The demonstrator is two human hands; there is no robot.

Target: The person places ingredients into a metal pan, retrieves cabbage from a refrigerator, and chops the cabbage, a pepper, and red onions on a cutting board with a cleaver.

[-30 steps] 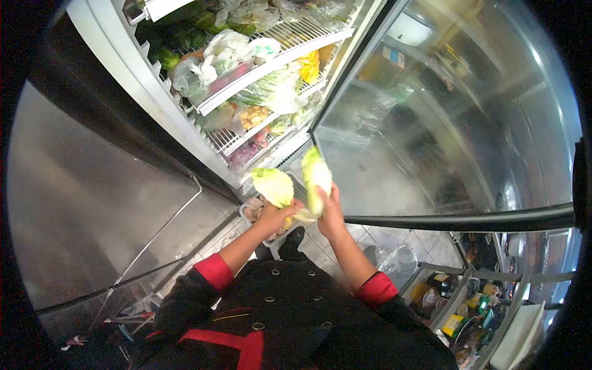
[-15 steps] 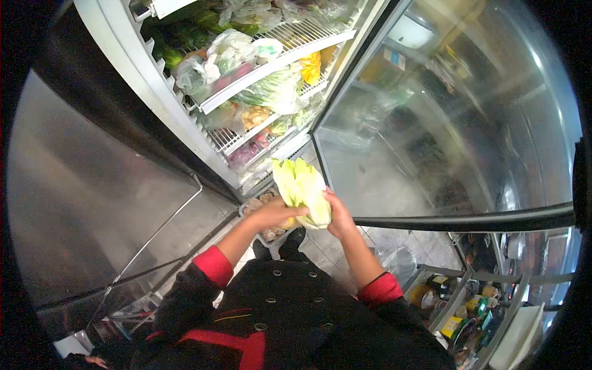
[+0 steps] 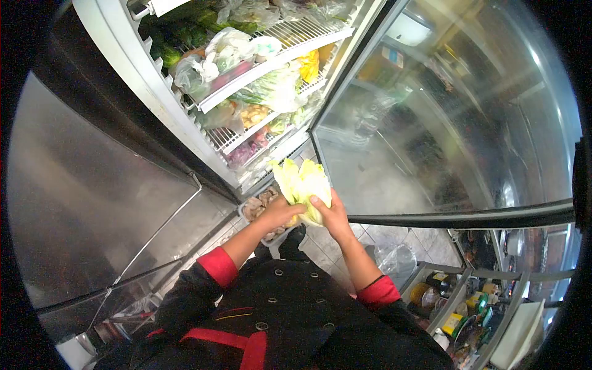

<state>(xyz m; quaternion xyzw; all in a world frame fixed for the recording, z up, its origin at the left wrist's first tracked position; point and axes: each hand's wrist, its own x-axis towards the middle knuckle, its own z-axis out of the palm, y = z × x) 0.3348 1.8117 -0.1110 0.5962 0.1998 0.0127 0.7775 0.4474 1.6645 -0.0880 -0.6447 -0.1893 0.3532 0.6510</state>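
So, I've got the lettuce (image 3: pixel 302 185) in both hands, held up in front of me just off the bottom corner of the fridge (image 3: pixel 145 92). My left grip (image 3: pixel 280 214) is pinching the lower left side, thumb lying across the front of the leaves. My right grip (image 3: pixel 331 216) is clamped on the right side, thumb pressed to the front too. Fingers are mostly tucked behind the leaves, so can't say exactly how they sit. The loose leaf tips point up and away from me, toward the fridge.

Partly under my left arm there's a tub (image 3: pixel 242 213) full of pale brownish chunks (image 3: pixel 262 202), down on the tiled floor (image 3: pixel 413 240) by my shoes. No clue what the chunks are, they're too small to make out.

The fridge shelves are pretty packed: a white plastic bag (image 3: pixel 225 58) up on one, a leafy bunch (image 3: pixel 271 89) below it with something yellow (image 3: pixel 309 66) right beside, and some purple stuff (image 3: pixel 243 151) near the bottom. The glass door (image 3: pixel 431 135) is swung out to my right, all smeary with reflections. Past its bottom edge there's a rack (image 3: pixel 453 324) of bottles and jars, and on my left a big steel panel (image 3: pixel 92 203). I'm in a black jacket (image 3: pixel 290 320) with red cuffs (image 3: pixel 218 266).
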